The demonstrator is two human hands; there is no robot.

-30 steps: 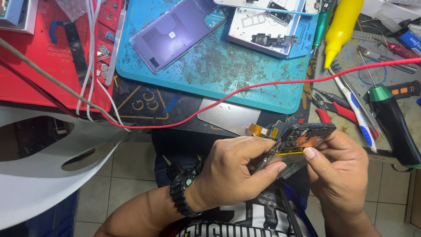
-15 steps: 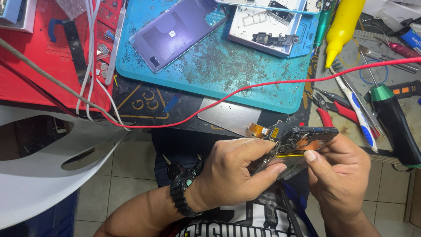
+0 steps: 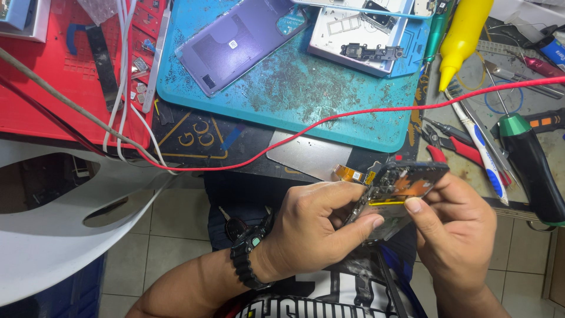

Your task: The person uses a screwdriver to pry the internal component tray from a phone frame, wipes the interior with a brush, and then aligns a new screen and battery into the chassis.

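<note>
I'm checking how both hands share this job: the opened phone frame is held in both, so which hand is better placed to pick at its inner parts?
Right, probably. The right hand has its thumb tip on the opened phone frame's exposed inside, while the left hand wraps the lower edge, bracing it.

A purple phone back cover lies on a teal mat.

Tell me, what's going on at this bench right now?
A person holds an opened phone body in both hands over their lap, the left hand gripping it from below and the right hand pinching its edge. An orange flex cable sticks out of it. On the teal mat lie a purple back cover and another disassembled phone.
</note>
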